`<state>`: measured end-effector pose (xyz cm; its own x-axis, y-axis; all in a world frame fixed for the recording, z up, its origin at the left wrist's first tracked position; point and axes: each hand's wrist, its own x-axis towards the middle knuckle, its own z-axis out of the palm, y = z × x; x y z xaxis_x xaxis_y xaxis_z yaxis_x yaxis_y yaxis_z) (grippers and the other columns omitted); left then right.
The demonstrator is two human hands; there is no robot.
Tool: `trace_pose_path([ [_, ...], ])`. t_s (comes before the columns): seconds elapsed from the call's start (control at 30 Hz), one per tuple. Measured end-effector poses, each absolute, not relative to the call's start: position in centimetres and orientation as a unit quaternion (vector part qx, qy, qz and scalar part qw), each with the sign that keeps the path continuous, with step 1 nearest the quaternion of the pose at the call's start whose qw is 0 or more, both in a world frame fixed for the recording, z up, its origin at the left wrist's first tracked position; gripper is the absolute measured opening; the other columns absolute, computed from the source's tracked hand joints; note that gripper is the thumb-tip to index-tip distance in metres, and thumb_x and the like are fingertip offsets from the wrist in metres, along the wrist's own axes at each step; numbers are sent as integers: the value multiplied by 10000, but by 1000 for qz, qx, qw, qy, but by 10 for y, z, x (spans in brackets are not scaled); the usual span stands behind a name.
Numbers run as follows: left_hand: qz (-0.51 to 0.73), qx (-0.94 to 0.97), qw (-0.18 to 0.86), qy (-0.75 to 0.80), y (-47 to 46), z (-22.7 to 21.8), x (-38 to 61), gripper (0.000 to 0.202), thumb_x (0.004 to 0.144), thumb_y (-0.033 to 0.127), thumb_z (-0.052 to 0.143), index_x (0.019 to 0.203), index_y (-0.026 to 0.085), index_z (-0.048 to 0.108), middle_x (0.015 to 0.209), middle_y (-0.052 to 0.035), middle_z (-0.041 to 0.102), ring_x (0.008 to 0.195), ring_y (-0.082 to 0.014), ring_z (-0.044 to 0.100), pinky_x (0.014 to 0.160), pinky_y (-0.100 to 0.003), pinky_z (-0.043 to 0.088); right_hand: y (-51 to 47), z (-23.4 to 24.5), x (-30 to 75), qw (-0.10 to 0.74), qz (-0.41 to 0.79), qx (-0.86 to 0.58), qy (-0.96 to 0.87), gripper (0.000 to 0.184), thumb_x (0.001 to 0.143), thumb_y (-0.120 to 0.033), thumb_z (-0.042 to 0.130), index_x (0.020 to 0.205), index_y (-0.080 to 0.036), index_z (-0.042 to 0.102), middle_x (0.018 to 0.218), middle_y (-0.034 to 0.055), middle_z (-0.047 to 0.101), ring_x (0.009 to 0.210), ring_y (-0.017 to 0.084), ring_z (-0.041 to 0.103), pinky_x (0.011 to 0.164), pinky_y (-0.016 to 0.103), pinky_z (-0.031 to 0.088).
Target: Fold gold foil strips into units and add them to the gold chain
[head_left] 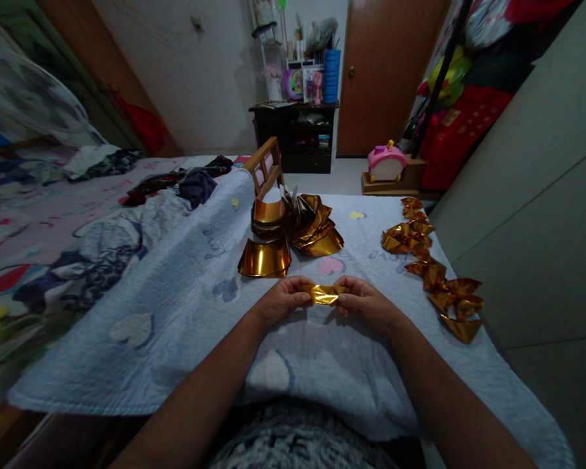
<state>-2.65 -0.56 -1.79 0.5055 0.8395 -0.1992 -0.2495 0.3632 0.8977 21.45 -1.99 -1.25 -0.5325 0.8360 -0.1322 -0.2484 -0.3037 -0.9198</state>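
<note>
My left hand and my right hand both pinch a folded strip of gold foil paper between them, just above a pale blue quilt. Each hand grips one end with closed fingers. Beyond the strip lies a heap of curved gold foil sheets. Along the right side of the quilt runs a row of several finished gold foil bows.
A bed with crumpled clothes lies to the left. A grey cabinet wall stands close on the right. Farther back are a wooden chair back, a dark shelf unit, a pink toy and a brown door.
</note>
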Motion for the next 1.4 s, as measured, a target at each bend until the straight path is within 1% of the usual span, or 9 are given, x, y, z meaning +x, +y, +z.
trace_pose_path([
  [0.17, 379, 427, 751, 331, -5, -20, -27, 472, 583, 392, 951, 928, 138, 754, 765, -22, 702, 631, -94, 576, 604, -202, 408, -19, -11, 216, 360, 723, -332, -487, 290, 761, -379, 824, 889, -183, 652, 680, -39, 572, 553, 83, 444, 502, 219, 283],
  [0.23, 379, 430, 750, 329, -5, -20, -27, 464, 586, 391, 949, 932, 145, 761, 779, -25, 708, 637, -98, 578, 613, -211, 411, -19, -11, 217, 366, 716, -335, -492, 268, 760, -371, 822, 881, -185, 672, 709, -36, 563, 579, 89, 442, 528, 227, 302],
  [0.33, 378, 443, 740, 335, -6, -18, -26, 426, 603, 385, 942, 925, 160, 778, 813, -32, 715, 698, -118, 603, 672, -230, 436, -19, -11, 217, 397, 694, -335, -499, 241, 743, -350, 832, 860, -187, 698, 858, -5, 587, 696, 111, 497, 615, 247, 365],
  [0.4, 389, 459, 725, 335, -7, -15, -25, 403, 614, 392, 936, 916, 167, 791, 895, -47, 721, 791, -141, 624, 736, -244, 456, -18, -12, 217, 407, 687, -334, -501, 241, 735, -347, 837, 859, -185, 708, 910, 5, 589, 754, 126, 511, 657, 257, 380],
  [0.53, 418, 476, 702, 326, -7, -13, -25, 391, 622, 420, 926, 892, 166, 803, 1120, -73, 700, 982, -182, 626, 859, -263, 469, -17, -14, 217, 384, 705, -329, -498, 261, 748, -368, 830, 880, -179, 707, 793, -12, 580, 701, 125, 485, 630, 256, 358],
  [0.67, 383, 461, 721, 347, -6, -16, -26, 419, 615, 401, 931, 924, 159, 786, 918, -52, 734, 832, -154, 639, 791, -255, 469, -16, -16, 218, 372, 709, -331, -500, 276, 728, -369, 843, 879, -178, 711, 761, -17, 601, 662, 114, 487, 601, 243, 350],
  [0.73, 374, 452, 727, 357, -6, -17, -27, 441, 594, 395, 941, 918, 146, 773, 875, -50, 738, 787, -149, 639, 758, -250, 466, -16, -15, 218, 364, 708, -333, -505, 286, 731, -374, 839, 896, -175, 716, 748, -14, 609, 640, 111, 488, 578, 238, 341],
  [1.03, 356, 449, 741, 350, -6, -17, -29, 456, 583, 396, 946, 873, 132, 714, 794, -19, 694, 681, -109, 588, 645, -212, 422, -18, -10, 216, 353, 715, -340, -499, 291, 722, -373, 842, 879, -167, 710, 748, -12, 628, 639, 109, 510, 590, 243, 359],
  [1.4, 336, 454, 757, 329, -6, -18, -31, 442, 592, 366, 949, 883, 139, 708, 847, -33, 705, 751, -135, 616, 712, -234, 440, -20, -10, 215, 357, 729, -330, -483, 293, 700, -366, 863, 859, -177, 705, 770, -7, 627, 675, 119, 517, 630, 249, 381],
])
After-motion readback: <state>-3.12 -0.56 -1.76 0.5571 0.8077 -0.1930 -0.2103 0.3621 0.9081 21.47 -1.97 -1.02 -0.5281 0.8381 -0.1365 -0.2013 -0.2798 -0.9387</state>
